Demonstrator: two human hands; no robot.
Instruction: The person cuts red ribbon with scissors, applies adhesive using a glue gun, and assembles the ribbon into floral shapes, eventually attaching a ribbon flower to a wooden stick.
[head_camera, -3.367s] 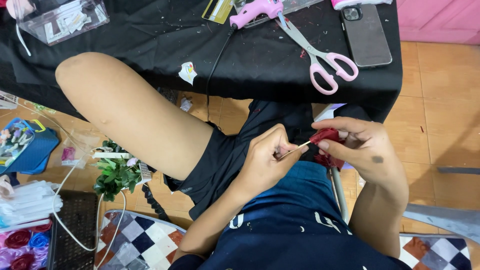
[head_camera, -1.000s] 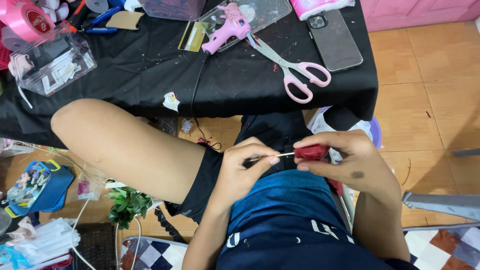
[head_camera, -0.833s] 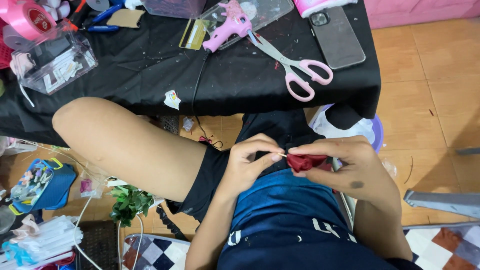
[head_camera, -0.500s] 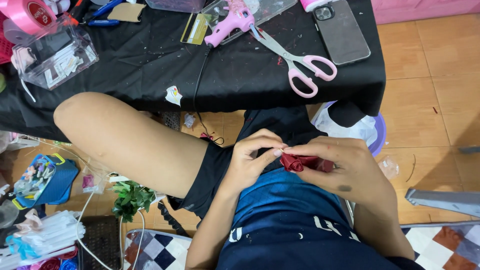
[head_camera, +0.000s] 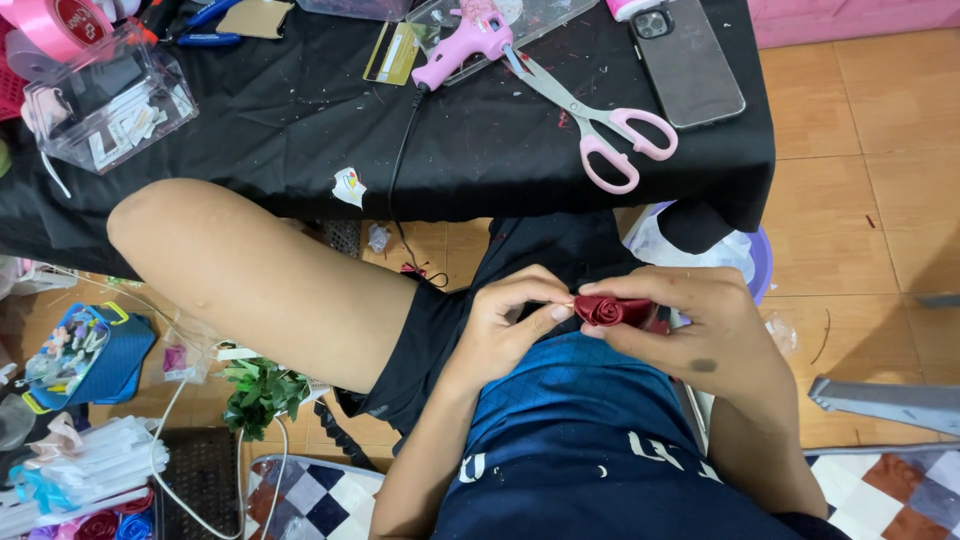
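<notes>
Small dark red rolled ribbon rose (head_camera: 602, 309) sits between both hands, above the lap and below the near edge of the black-draped counter (head_camera: 300, 120). Left hand (head_camera: 505, 325) is closed, thumb and forefinger pinching the rose's left side. Right hand (head_camera: 695, 325) is curled shut around its right side, fingertips on top. The rose's long axis runs left to right, hand to hand. Both hands touch it, neither nearer. Pink-handled scissors (head_camera: 610, 135) and pink glue gun (head_camera: 460, 40) lie well apart on the counter.

A low table (head_camera: 300, 120) draped in black cloth stands on an orange-tiled floor (head_camera: 880, 200) in even light.
</notes>
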